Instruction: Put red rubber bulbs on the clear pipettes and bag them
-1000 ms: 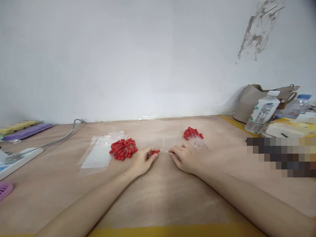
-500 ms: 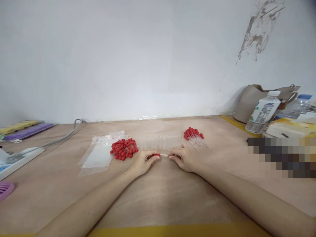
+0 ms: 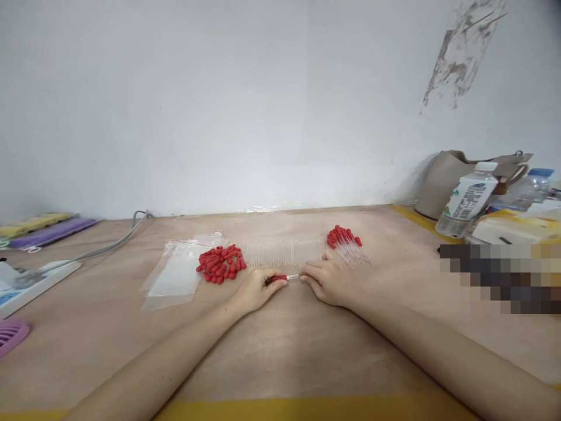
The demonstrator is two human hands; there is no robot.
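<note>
My left hand (image 3: pixel 259 289) is closed on a red rubber bulb (image 3: pixel 279 279) between thumb and fingers. A clear glass dropper tube (image 3: pixel 293 276) reaches from the bulb to my right hand (image 3: pixel 323 282), whose fingertips pinch its other end. Just beyond both hands lies a row of clear tubes (image 3: pixel 280 252) side by side. Left of them is a pile of loose red bulbs (image 3: pixel 221 264). To the right of the row, a bunch of droppers with red bulbs (image 3: pixel 345 237) rests on the table.
Clear zip bags (image 3: pixel 175 275) lie left of the bulb pile. A power strip (image 3: pixel 39 286) with a grey cable sits at the far left, near a purple object (image 3: pixel 13 336). At the right stand a plastic bottle (image 3: pixel 468 199) and a grey-brown bag (image 3: pixel 438 181).
My hands have drawn slightly closer together, and less of the tube shows between them. More of the red bulb is visible in my left hand.
</note>
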